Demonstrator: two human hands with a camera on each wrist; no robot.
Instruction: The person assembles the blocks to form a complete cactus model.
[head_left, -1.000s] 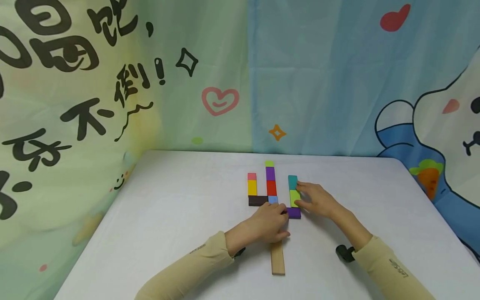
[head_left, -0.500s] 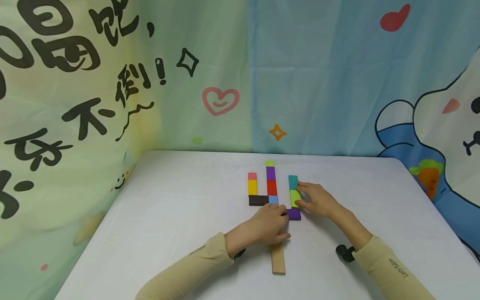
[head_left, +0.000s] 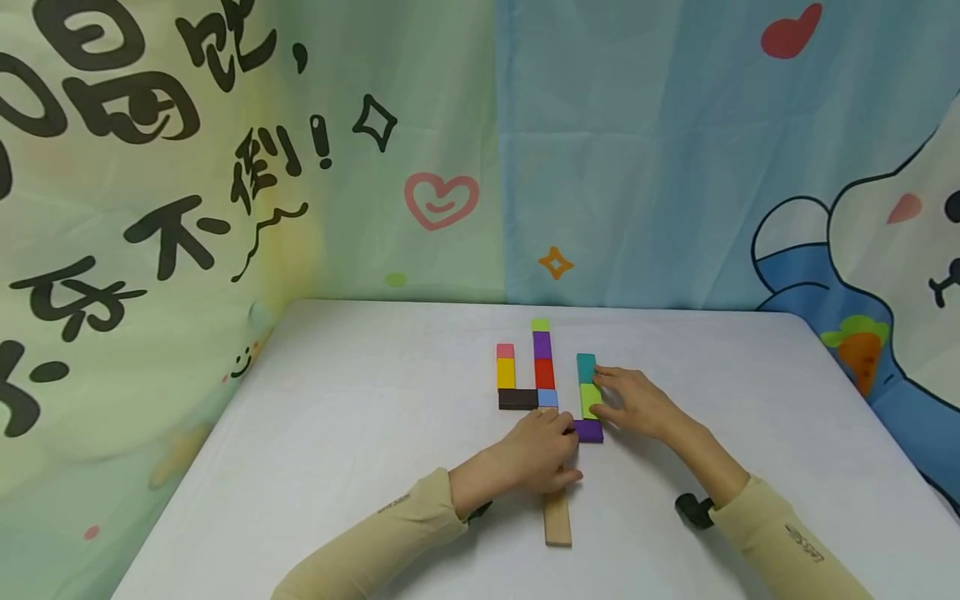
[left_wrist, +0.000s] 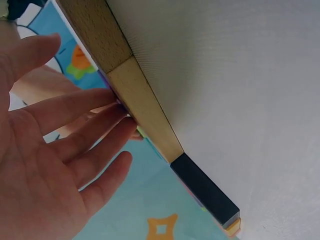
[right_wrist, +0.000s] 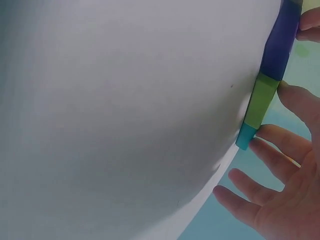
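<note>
Flat coloured blocks lie in a branching pattern on the white table. In the head view my left hand point(head_left: 534, 450) lies over the middle, its fingertips touching the purple block point(head_left: 589, 431) beside a plain wooden strip point(head_left: 557, 521). The left wrist view shows those fingers fairly straight against the wooden blocks point(left_wrist: 145, 107). My right hand point(head_left: 637, 402) touches the right edge of the lime green block point(head_left: 590, 401) and teal block point(head_left: 587, 368). In the right wrist view, the thumb meets the green block point(right_wrist: 261, 100) and fingertips meet the teal one point(right_wrist: 246, 136). The left hand hides the pattern's centre.
Left of centre, a black block point(head_left: 517, 399) joins a yellow block point(head_left: 506, 373) and a pink one point(head_left: 506, 351). Blue point(head_left: 547, 397), red point(head_left: 543, 373), purple point(head_left: 542, 344) and lime point(head_left: 540, 325) blocks form the middle column. A printed curtain point(head_left: 637, 167) hangs behind the table point(head_left: 337, 417).
The purple, lime green and teal blocks on the right have slid slightly toward me, with the purple moving first. Both hands stay in nearly the same place.
</note>
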